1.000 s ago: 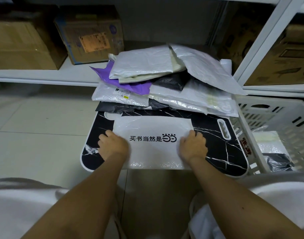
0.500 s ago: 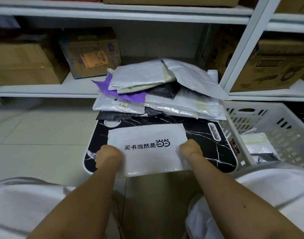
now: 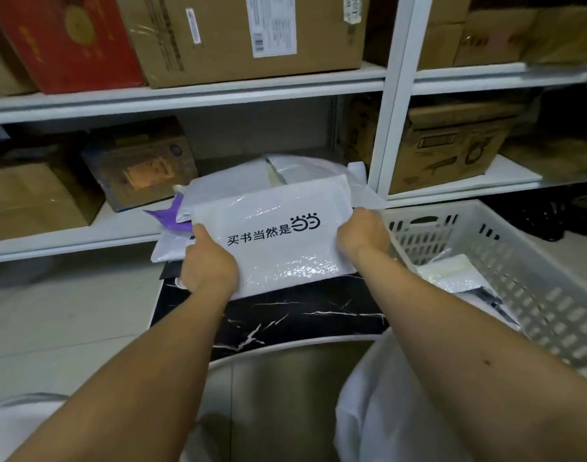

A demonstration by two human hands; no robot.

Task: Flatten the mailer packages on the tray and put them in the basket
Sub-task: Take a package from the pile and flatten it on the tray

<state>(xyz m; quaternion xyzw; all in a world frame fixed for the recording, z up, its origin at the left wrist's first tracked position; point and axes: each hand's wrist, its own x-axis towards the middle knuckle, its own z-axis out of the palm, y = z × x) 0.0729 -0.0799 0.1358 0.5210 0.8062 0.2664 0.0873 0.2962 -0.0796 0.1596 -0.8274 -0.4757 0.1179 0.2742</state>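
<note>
The left hand (image 3: 208, 265) grips the white mailer (image 3: 279, 238) at its left edge; the right hand (image 3: 363, 233) grips its right edge. The mailer hangs between them above the black tray (image 3: 302, 315), in front of the mailer pile (image 3: 219, 191). The basket (image 3: 505, 261) sits just right.

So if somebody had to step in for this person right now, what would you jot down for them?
Left hand and right hand each grip a side of the white printed mailer, lifted above the black marble tray.
Pile of unflattened mailers sits at the tray's far end.
White basket at right already holds a few mailers.
Left: put this one in the basket, then flatten and move the pile.
</note>
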